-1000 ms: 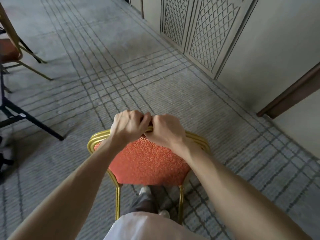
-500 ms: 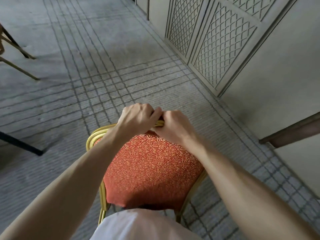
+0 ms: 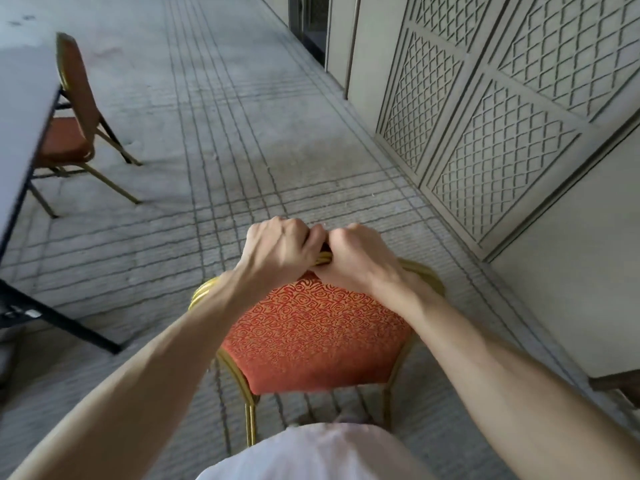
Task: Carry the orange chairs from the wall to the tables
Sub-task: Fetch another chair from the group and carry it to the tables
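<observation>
Both hands meet at the top of the chair (image 3: 311, 337) back, in the near centre of the view. The left hand (image 3: 280, 251) and right hand (image 3: 360, 258) sit side by side, touching at the thumbs. Their fingers (image 3: 301, 232) are curled tight over the gold top rail (image 3: 323, 259), gripping it; the fingertips are hidden on the far side. The chair lies between the two forearms. Its orange patterned back pad faces up toward the camera, and its gold legs (image 3: 251, 424) run down toward the person's white garment (image 3: 311, 452) at the near edge. Whether the legs touch the carpet (image 3: 242, 133) cannot be told. The carpet is grey with darker grid lines and stretches far ahead. At the far left a second chair (image 3: 69, 133), orange with a gold frame, stands on the carpet, its seat tucked partly under a pale tabletop (image 3: 20, 98) at the left edge. A black table leg (image 3: 69, 327) slants across the carpet at near left, well apart from the held chair. Along the right runs a beige wall with lattice panels (image 3: 485, 133), near the chair but not touching it. A dark wooden piece (image 3: 616, 386) juts in at the near right edge.
</observation>
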Tool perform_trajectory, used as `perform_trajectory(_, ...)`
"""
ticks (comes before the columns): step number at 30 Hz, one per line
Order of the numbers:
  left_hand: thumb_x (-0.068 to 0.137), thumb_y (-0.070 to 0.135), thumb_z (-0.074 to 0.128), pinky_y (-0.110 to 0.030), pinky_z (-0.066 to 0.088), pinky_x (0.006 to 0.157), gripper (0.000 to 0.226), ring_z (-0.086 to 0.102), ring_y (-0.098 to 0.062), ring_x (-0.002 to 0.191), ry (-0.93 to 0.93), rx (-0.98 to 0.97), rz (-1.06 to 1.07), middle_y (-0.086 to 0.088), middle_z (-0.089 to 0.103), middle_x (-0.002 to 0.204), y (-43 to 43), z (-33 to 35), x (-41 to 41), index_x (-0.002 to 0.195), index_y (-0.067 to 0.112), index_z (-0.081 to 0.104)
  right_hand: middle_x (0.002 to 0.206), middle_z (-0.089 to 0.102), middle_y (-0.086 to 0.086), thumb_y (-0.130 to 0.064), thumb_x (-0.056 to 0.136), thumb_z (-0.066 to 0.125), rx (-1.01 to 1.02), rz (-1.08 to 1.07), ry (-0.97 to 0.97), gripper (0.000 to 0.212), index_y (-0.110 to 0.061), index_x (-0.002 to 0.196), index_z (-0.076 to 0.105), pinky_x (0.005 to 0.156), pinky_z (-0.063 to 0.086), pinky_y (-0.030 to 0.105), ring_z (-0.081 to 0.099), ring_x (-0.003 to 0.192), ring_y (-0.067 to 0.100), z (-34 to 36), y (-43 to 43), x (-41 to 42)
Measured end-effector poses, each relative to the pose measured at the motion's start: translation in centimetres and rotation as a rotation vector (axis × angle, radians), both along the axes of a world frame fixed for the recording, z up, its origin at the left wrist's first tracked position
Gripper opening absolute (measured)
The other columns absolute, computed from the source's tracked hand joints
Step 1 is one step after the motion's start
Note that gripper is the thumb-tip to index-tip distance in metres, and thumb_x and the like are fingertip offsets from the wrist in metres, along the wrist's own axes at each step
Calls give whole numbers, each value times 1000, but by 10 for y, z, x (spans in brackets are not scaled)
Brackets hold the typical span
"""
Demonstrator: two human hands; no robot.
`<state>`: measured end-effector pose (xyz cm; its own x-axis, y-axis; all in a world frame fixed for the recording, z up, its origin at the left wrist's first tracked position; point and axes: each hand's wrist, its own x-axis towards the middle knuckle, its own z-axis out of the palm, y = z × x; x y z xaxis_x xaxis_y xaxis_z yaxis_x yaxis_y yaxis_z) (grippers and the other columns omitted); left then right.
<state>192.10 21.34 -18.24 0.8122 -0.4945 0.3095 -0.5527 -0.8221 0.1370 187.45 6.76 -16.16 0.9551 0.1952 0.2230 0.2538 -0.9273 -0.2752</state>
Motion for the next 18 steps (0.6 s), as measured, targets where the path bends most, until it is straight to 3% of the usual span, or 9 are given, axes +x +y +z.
perform_trajectory(3, 81, 55, 5, -34, 14, 49, 72, 62, -30, 75, 10, 33, 68, -6, 67, 77, -6, -12, 22, 86, 12, 62, 74, 71, 13, -43, 81, 62, -72, 60, -13, 33, -11, 82, 70, 64, 53, 37, 69, 73, 34, -12, -10, 31)
perform_trajectory(8, 81, 54, 5, -33, 20, 51, 67, 63, -31, 77, 100, 16, 75, -5, 65, 78, -29, -48, 63, 82, 14, 58, 81, 71, 14, -35, 87, 56, -170, 161, 127, 28, -10, 90, 68, 65, 52, 35, 66, 73, 34, -43, -36, 83)
perform_trajectory(10, 82, 52, 2, -32, 18, 49, 66, 62, -30, 75, 91, 64, 67, -3, 64, 79, -40, -61, 89, 84, 15, 57, 74, 68, 8, -32, 87, 54, -172, 185, 216, 23, -11, 77, 60, 62, 46, 32, 61, 67, 30, -53, -51, 112)
perform_trajectory(12, 83, 47, 2, -29, 15, 46, 61, 61, -29, 70, 109, 110, 40, -1, 62, 77, -52, -69, 114, 84, 17, 55, 58, 53, -1, -29, 86, 53, -164, 221, 305, 28, -17, 64, 42, 59, 46, 33, 52, 57, 24, -61, -63, 142)
perform_trajectory(14, 85, 44, 6, -27, 16, 45, 54, 58, -29, 62, 120, 99, 64, -1, 60, 70, -62, -73, 146, 80, 17, 53, 54, 42, -6, -30, 84, 53, -161, 265, 338, 29, -20, 62, 37, 58, 49, 34, 50, 54, 22, -67, -73, 181)
perform_trajectory(18, 92, 37, 26, -25, 19, 45, 41, 56, -32, 53, 76, 7, 175, -3, 58, 60, -61, -74, 198, 75, 15, 57, 66, 62, 2, -30, 82, 54, -123, 307, 307, 18, -16, 71, 52, 59, 46, 31, 56, 62, 27, -62, -76, 250)
